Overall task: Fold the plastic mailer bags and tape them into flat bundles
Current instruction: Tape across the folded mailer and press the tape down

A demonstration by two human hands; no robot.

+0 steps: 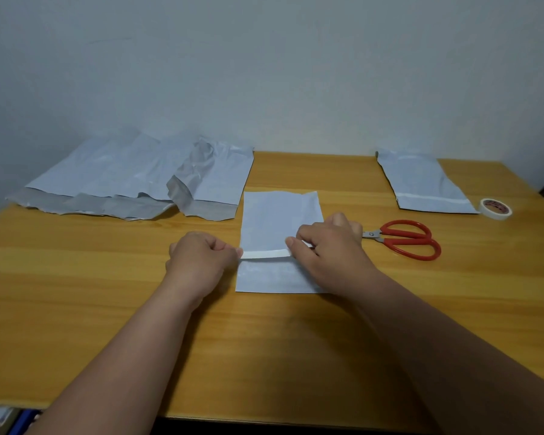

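One taped bundle [424,183] sits upper right, you're stretching a tape strip [264,254] across the folded mailer [280,215] at centre, left hand [198,259] and right hand [330,246] each pinching an end, with the unfolded pile [132,177] upper left to go.

The bare wood of the table [107,309] lies open across the lower left and lower middle of the frame, and a strip of bare wood also runs at the upper middle between the heap of unfolded bags [132,180] and the taped bundle [427,186]. At the middle right the red scissors [405,238] lie just beside the right hand [330,246], and the tape roll [496,208] sits at the far right edge, touching the taped bundle. The wall [264,73] closes off the top.
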